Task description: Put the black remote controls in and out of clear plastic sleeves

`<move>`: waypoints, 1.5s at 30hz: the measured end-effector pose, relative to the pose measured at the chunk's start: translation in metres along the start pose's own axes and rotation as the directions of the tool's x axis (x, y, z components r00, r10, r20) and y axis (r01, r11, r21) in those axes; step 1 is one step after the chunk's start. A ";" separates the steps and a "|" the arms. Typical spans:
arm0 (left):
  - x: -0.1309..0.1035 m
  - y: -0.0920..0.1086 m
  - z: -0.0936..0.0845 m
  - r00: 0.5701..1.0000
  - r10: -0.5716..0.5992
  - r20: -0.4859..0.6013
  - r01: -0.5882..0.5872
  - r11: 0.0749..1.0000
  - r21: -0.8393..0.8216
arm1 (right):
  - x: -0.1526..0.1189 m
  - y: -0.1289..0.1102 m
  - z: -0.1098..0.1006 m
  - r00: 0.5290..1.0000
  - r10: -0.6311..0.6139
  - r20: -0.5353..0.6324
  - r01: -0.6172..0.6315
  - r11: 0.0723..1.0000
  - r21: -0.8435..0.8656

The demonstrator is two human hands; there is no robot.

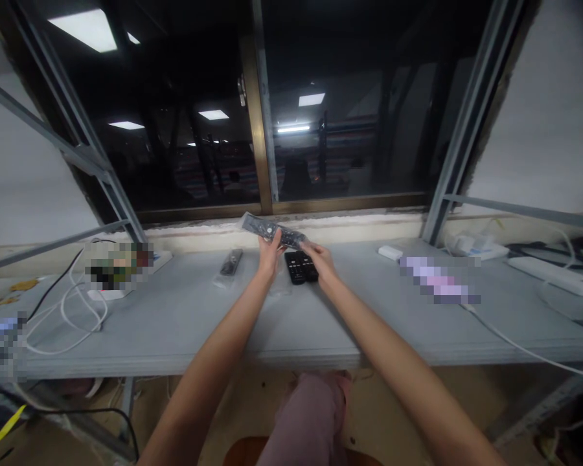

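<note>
A black remote control (267, 230) in a clear plastic bag is held up above the table, slanting down to the right. My left hand (271, 251) grips it near the middle, thumb on top. My right hand (320, 257) pinches the bag's right end. Below them, black remote controls (298, 268) lie side by side on the table, partly hidden by my right hand. Another bagged remote control (230, 262) rests to the left of my left hand. A clear plastic bag (280, 285) lies under my hands.
The grey table (175, 330) runs along a dark window (350, 129). White cables (80, 317) and a blurred-out item (119, 265) are at left. At right lie a blurred-out phone-like item (434, 278) on a cable, a white adapter (389, 252) and a white power strip (554, 275). Metal posts (440, 194) flank the window.
</note>
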State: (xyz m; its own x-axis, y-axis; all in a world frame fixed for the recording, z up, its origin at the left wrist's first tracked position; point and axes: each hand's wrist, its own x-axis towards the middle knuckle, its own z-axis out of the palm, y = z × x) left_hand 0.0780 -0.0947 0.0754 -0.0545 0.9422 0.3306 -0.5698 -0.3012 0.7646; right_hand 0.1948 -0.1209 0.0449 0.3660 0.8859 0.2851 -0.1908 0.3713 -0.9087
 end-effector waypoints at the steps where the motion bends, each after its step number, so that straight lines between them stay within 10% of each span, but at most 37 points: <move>1: -0.001 0.000 0.000 1.000 0.023 -0.009 -0.023 1.000 0.009 | 0.000 0.000 0.001 1.000 0.015 0.017 -0.014 1.000 -0.022; 9: -0.006 0.005 0.004 0.983 0.107 0.151 -0.107 0.994 -0.003 | -0.010 -0.004 0.005 0.987 0.141 0.072 -0.145 0.988 0.047; 20: 0.005 0.028 -0.002 0.964 0.214 0.160 -0.186 0.967 -0.175 | -0.019 0.000 0.030 0.993 -0.048 -0.110 0.056 0.996 0.069; 32: 0.021 0.043 -0.018 0.978 0.184 -0.098 -0.204 0.943 -0.262 | -0.029 -0.013 0.023 0.995 0.092 0.047 -0.093 0.996 0.003; 45: 0.006 0.038 -0.002 0.999 0.042 -0.012 -0.044 0.961 -0.272 | -0.018 -0.002 0.023 0.922 0.343 0.179 -0.384 0.869 0.313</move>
State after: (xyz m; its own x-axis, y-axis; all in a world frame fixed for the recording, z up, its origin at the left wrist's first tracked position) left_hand 0.0543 -0.1006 0.1055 -0.0885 0.9303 0.3559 -0.7683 -0.2912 0.5700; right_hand 0.1677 -0.1310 0.0486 0.1093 0.9940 0.0060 -0.5912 0.0699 -0.8035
